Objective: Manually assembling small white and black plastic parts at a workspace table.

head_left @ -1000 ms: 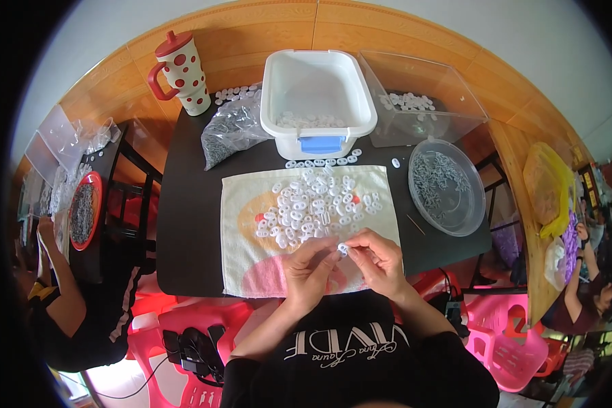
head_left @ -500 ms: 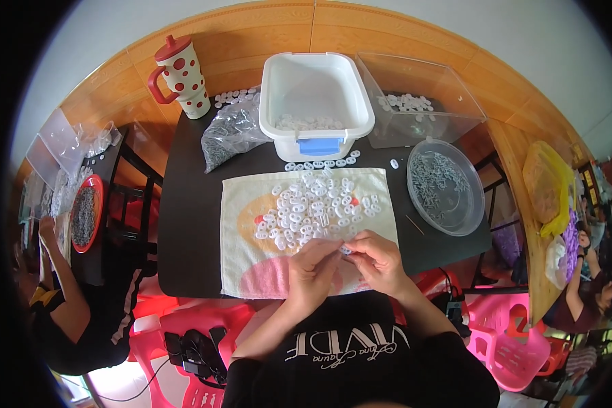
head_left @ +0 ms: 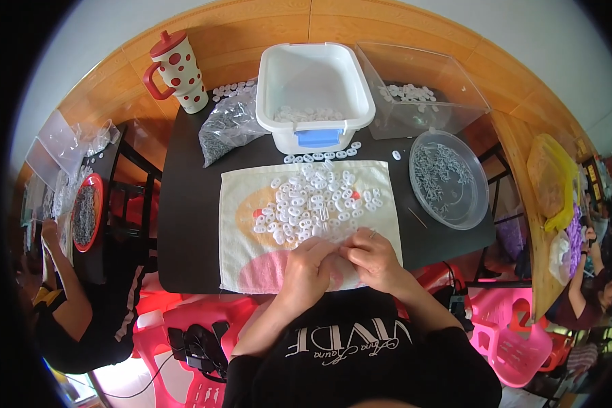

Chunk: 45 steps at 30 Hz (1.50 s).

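Note:
My left hand (head_left: 304,273) and my right hand (head_left: 375,262) meet above the near part of a printed towel (head_left: 236,194). Fingers of both are pinched together, tips nearly touching; whatever lies between them is hidden. Just beyond the fingertips spreads a loose pile of small white oval plastic pieces (head_left: 299,204), many with two round holes. A short row of similar ovals (head_left: 309,158) lies on the dark table past the towel's far edge.
Behind stands a white tub (head_left: 272,129) holding white pieces, beside a clear box (head_left: 449,115). To the right are a round tray (head_left: 466,211) of small grey pieces and a thin stick (head_left: 417,217). Left sit a grey-filled bag (head_left: 228,132) and a spotted tumbler (head_left: 187,78). Other people work on both sides.
My right hand has turned inward, its fingers curling closer to the left hand's. A small piece glimpsed under its fingertips is now hidden. The whole view has shifted slightly.

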Motion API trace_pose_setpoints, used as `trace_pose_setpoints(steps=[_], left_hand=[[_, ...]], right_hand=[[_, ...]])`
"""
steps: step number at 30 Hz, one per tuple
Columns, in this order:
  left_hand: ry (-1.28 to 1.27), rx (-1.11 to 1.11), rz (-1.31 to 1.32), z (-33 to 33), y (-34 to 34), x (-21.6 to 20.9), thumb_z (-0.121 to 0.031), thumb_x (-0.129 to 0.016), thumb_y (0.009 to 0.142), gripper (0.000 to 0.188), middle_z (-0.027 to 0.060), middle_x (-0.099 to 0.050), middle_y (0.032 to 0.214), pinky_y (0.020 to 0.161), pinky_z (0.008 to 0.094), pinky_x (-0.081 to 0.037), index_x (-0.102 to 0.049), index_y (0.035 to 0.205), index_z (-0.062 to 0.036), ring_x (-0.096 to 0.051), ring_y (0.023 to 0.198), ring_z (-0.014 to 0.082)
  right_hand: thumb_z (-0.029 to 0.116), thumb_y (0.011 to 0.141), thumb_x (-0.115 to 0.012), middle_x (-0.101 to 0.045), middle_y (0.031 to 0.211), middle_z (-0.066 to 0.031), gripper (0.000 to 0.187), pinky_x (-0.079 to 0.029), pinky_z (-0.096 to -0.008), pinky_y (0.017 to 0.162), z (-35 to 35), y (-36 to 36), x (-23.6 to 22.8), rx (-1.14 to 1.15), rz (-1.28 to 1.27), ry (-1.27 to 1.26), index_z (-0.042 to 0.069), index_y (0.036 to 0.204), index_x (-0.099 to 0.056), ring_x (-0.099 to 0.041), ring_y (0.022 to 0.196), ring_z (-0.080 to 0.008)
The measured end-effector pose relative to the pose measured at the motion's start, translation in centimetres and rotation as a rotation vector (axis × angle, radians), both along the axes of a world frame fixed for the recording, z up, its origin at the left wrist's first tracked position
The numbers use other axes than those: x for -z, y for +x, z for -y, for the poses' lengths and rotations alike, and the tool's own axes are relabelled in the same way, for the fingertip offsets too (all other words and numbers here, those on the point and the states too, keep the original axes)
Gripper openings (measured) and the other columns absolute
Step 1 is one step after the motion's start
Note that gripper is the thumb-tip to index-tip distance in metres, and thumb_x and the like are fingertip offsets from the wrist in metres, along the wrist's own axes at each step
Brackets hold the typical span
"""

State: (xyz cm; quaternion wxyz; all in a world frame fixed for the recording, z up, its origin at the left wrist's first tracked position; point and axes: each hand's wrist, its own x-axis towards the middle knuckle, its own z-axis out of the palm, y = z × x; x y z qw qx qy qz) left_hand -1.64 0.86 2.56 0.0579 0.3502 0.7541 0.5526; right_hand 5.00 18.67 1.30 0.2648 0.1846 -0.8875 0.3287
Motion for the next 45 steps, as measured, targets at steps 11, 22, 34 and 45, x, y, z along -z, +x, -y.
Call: trace_pose_setpoints(steps=[11, 22, 34, 45], left_hand=[[0.005, 0.042, -0.145, 0.1, 0.5, 0.2, 0.013, -0.057, 0.075, 0.022, 0.0202, -0.066, 0.086, 0.068, 0.0392, -0.054, -0.068, 0.093, 0.0055, -0.066, 0.077, 0.0369], [-0.069, 0.134, -0.266, -0.2, 0.3, -0.1, 0.017, -0.056, 0.07, 0.022, 0.0197, -0.062, 0.09, 0.069, 0.0418, -0.052, -0.064, 0.088, 0.0061, -0.063, 0.082, 0.0383], [-0.144, 0.166, -0.338, -0.2, 0.3, -0.3, 0.014, -0.059, 0.074, 0.014, 0.0187, -0.058, 0.09, 0.069, 0.0446, -0.05, -0.058, 0.085, 0.0046, -0.059, 0.082, 0.0387], [-0.077, 0.13, -0.188, 0.4, 0.2, -0.1, 0.01, -0.062, 0.08, 0.016, 0.0195, -0.065, 0.09, 0.069, 0.0406, -0.054, -0.067, 0.095, 0.0058, -0.065, 0.079, 0.0371]], right_hand=[[0.004, 0.072, -0.063, -0.051, 0.093, -0.0133, 0.014, -0.047, -0.0441, 0.078, -0.2, 1.2, -0.3, -0.077, 0.078, 0.031, 0.003, 0.084, -0.056, -0.056, 0.086, -0.034], [0.005, 0.068, -0.064, -0.055, 0.094, -0.0121, 0.016, -0.048, -0.0383, 0.082, -0.6, 0.8, -0.1, -0.148, 0.059, 0.07, 0.0, 0.083, -0.06, -0.057, 0.09, -0.0288], [0.006, 0.068, -0.063, -0.054, 0.093, -0.0109, 0.015, -0.049, -0.0384, 0.082, -0.6, 0.6, 0.3, -0.162, 0.074, 0.084, 0.001, 0.081, -0.06, -0.057, 0.091, -0.0281], [0.001, 0.073, -0.064, -0.054, 0.09, -0.0121, 0.014, -0.049, -0.0416, 0.072, -0.8, 1.1, 0.4, -0.146, 0.158, -0.02, 0.003, 0.085, -0.057, -0.058, 0.084, -0.0308]])
